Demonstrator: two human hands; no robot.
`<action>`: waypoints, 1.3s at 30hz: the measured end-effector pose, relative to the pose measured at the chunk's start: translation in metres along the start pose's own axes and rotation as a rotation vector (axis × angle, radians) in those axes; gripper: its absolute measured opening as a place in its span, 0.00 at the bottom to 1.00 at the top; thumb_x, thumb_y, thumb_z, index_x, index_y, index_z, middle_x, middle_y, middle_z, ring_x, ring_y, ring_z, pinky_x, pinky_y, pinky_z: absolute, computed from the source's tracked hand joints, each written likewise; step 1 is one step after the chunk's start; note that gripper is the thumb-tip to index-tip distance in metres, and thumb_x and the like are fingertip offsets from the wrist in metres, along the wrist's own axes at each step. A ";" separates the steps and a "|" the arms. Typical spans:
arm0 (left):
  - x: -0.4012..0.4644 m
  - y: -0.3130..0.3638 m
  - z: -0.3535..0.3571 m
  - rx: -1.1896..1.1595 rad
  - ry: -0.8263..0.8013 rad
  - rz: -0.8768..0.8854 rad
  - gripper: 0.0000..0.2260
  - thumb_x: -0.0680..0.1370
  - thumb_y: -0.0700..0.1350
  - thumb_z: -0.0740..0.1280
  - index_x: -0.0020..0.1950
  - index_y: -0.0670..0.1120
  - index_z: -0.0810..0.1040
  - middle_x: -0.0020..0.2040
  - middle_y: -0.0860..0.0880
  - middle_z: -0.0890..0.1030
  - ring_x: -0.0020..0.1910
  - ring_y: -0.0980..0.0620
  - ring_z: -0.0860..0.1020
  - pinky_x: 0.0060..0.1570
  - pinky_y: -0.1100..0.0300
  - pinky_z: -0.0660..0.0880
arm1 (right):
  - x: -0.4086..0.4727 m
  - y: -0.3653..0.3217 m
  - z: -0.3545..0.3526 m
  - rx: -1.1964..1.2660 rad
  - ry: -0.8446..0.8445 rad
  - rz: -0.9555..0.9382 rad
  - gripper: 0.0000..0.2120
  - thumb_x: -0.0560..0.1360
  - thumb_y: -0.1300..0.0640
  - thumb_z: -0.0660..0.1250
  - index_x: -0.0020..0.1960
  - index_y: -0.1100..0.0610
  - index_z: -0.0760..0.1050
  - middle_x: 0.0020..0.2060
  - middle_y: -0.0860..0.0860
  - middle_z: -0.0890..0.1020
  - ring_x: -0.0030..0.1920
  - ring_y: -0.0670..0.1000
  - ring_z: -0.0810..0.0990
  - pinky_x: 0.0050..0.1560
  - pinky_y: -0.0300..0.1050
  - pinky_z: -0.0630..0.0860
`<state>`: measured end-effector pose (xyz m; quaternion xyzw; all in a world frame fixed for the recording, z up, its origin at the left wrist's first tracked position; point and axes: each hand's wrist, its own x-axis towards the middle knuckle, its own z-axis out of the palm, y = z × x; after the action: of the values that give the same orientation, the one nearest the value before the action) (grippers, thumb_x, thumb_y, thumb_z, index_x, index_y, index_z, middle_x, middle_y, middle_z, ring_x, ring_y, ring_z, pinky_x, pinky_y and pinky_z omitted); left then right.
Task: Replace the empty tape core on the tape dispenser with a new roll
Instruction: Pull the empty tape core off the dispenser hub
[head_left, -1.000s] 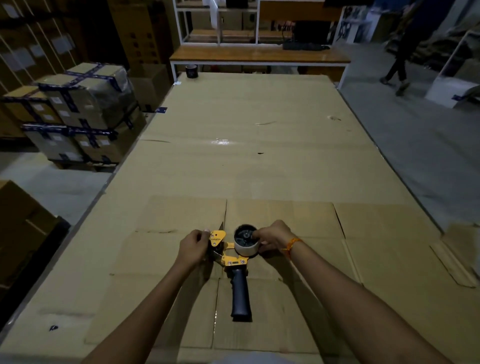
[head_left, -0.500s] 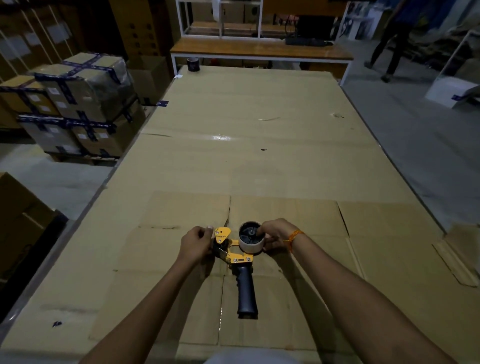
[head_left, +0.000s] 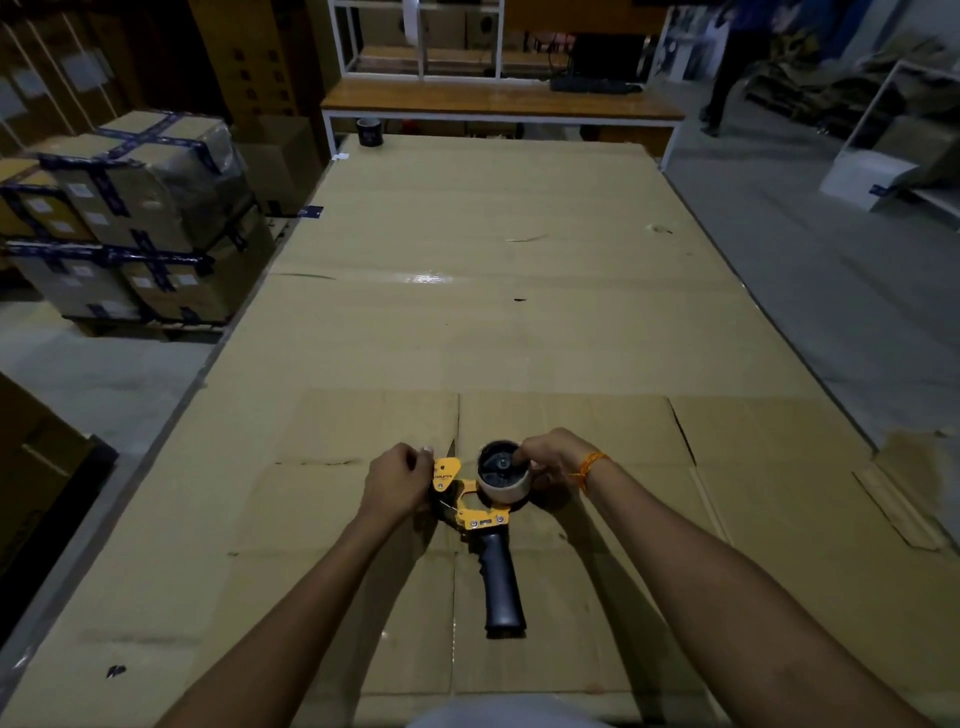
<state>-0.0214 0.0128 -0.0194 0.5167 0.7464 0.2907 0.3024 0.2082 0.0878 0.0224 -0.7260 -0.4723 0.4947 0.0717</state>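
Note:
A yellow tape dispenser (head_left: 470, 512) with a dark handle (head_left: 502, 592) lies flat on the cardboard-covered table (head_left: 467, 322), handle pointing toward me. On its black spool sits a pale empty tape core (head_left: 505, 486). My right hand (head_left: 551, 457) grips the core's far right rim, fingers over its top edge. My left hand (head_left: 397, 480) is closed around the dispenser's yellow front end beside the blade. A dark tape roll (head_left: 370, 131) stands at the table's far left corner.
A flattened cardboard sheet (head_left: 597, 431) lies under the dispenser. Taped boxes (head_left: 130, 218) are stacked on the floor to the left. A wooden bench (head_left: 498, 101) stands beyond the table. A person (head_left: 727, 67) is at the far right.
The view has shifted slightly; both hands keep the same holds on the dispenser and core. The person in the background has walked further away.

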 end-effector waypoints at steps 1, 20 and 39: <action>0.005 0.004 -0.002 0.077 0.017 0.042 0.19 0.87 0.54 0.64 0.53 0.39 0.83 0.48 0.42 0.85 0.49 0.40 0.85 0.53 0.41 0.84 | 0.001 0.002 0.000 -0.021 0.051 -0.046 0.15 0.78 0.55 0.77 0.58 0.63 0.78 0.46 0.56 0.82 0.46 0.55 0.83 0.45 0.46 0.81; 0.099 0.089 0.008 0.574 -0.793 0.194 0.17 0.88 0.49 0.65 0.67 0.38 0.84 0.53 0.43 0.82 0.52 0.47 0.76 0.53 0.53 0.72 | 0.003 0.007 0.015 0.196 0.015 0.006 0.12 0.76 0.60 0.78 0.46 0.63 0.75 0.56 0.64 0.85 0.55 0.62 0.88 0.56 0.59 0.87; 0.120 0.080 0.023 0.603 -0.860 0.134 0.17 0.84 0.51 0.71 0.64 0.39 0.85 0.52 0.45 0.83 0.47 0.48 0.79 0.47 0.55 0.75 | 0.016 0.004 0.022 0.054 0.103 0.028 0.20 0.75 0.51 0.78 0.57 0.64 0.80 0.50 0.58 0.86 0.44 0.55 0.86 0.35 0.44 0.79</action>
<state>0.0097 0.1526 0.0071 0.6998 0.5710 -0.1564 0.3998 0.1950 0.0896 -0.0013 -0.7546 -0.4444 0.4703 0.1087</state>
